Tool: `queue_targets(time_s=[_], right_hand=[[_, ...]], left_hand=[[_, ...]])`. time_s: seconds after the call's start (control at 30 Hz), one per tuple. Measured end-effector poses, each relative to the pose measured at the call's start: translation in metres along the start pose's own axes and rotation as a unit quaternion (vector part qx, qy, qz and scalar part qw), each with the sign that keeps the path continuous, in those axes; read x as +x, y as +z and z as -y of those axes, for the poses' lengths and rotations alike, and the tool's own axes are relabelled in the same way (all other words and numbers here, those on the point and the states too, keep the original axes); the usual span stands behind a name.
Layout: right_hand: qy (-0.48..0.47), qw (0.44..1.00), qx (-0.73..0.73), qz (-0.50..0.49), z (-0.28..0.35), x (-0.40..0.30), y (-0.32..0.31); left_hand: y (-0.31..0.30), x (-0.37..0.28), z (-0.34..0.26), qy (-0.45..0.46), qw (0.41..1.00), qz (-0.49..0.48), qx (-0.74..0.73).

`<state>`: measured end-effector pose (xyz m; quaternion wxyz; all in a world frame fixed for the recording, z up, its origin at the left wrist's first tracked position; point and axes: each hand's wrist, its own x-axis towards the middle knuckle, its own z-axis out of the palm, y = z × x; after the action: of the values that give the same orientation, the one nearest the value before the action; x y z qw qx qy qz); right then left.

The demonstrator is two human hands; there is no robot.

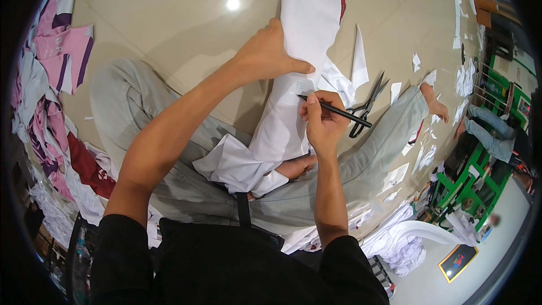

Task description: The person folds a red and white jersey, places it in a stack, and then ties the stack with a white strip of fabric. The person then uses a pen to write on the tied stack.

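A long roll of white fabric with a dark red edge extends from my lap over the floor. My left hand grips it partway along, thumb on top and fingers around the far side. Between the fingers of my right hand is a black pen, its tip at the cloth just under some faint handwriting. Loose white folds bunch over my crossed legs at the near end. Right of the roll, black-handled scissors lie on the floor with their blades slightly apart.
White cloth scraps are scattered on the tiled floor to the right. Pink and purple fabric pieces and a dark red piece lie at left. Another person's legs show near green metal frames at far right.
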<state>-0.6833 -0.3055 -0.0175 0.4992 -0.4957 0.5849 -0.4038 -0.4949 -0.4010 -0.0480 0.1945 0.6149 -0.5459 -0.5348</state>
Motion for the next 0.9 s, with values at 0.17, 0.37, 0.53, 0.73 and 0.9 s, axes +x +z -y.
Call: queue_targets(time_s=[0.17,0.37,0.53,0.73,0.9], right_hand=[[0.02,1.0,-0.003,0.008,0.001,0.0,-0.001],[0.014,1.0,-0.005,0.0,0.0,0.0,0.0],[-0.015,1.0,-0.013,-0.004,-0.003,0.0,0.002],[-0.033,0.999,-0.022,0.004,-0.007,0.0,0.002],[-0.074,0.993,-0.093,0.028,-0.01,0.001,-0.001]], left_hand=[[0.002,0.002,0.003,0.0,1.0,0.005,-0.003],[0.0,0.001,0.001,0.003,1.0,0.009,-0.014],[0.0,0.001,0.0,0.0,1.0,0.007,-0.008],[0.0,0.001,0.0,-0.021,1.0,0.02,-0.004],[0.0,0.002,0.0,-0.035,0.999,0.029,-0.003]])
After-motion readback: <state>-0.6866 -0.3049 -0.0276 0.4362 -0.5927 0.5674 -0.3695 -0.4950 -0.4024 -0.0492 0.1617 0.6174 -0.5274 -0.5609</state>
